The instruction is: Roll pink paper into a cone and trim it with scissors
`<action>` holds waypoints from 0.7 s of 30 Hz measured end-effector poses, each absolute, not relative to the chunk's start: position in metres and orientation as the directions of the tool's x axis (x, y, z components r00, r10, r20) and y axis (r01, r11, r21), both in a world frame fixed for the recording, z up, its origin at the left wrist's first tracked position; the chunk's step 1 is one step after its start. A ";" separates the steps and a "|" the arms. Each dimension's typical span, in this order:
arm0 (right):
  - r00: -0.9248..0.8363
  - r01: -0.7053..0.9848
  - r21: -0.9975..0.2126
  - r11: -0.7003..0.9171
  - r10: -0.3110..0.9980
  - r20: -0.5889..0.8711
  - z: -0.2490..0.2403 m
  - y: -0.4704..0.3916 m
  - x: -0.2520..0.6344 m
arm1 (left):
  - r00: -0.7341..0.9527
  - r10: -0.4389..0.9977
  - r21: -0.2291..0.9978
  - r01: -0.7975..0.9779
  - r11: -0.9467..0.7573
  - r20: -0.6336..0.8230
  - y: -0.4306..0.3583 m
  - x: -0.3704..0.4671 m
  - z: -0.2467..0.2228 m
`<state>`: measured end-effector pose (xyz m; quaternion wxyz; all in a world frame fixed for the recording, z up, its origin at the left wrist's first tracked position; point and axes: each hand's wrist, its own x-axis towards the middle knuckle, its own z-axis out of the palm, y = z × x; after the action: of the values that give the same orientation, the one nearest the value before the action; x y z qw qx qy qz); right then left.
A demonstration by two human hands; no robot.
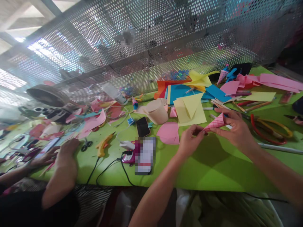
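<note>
A small pink paper cone with a darker line pattern [216, 122] is held between my two hands above the green table [189, 170]. My left hand [192, 138] pinches its narrow tip. The fingers of my right hand [233, 126] are wrapped round its wide end, which points up and to the right. Just left of my hands lies a rounded pink paper piece [168, 133], flat on the table. Behind them are folded pale yellow sheets [189, 108].
Left of my arms lie phones [145, 156], a yellow glue gun [105, 145], cables and scissors [86, 144]. A paper roll [156, 111] stands mid-table. Pens and pliers [271, 129] lie right. Another person's arm [65, 164] rests at the left. A perforated metal screen [151, 47] rises behind.
</note>
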<state>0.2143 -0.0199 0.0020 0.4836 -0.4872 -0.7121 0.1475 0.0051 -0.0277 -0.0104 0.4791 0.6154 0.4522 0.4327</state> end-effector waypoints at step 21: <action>0.092 0.490 -0.786 0.377 0.874 0.477 -0.003 -0.015 0.220 | 0.204 0.978 1.000 -0.014 -0.026 0.028 -0.022 0.002 -0.012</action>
<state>0.2203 -0.0151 -0.0027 0.5186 -0.5264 -0.6478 0.1853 0.0020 -0.0223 -0.0125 0.5447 0.5527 0.4364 0.4554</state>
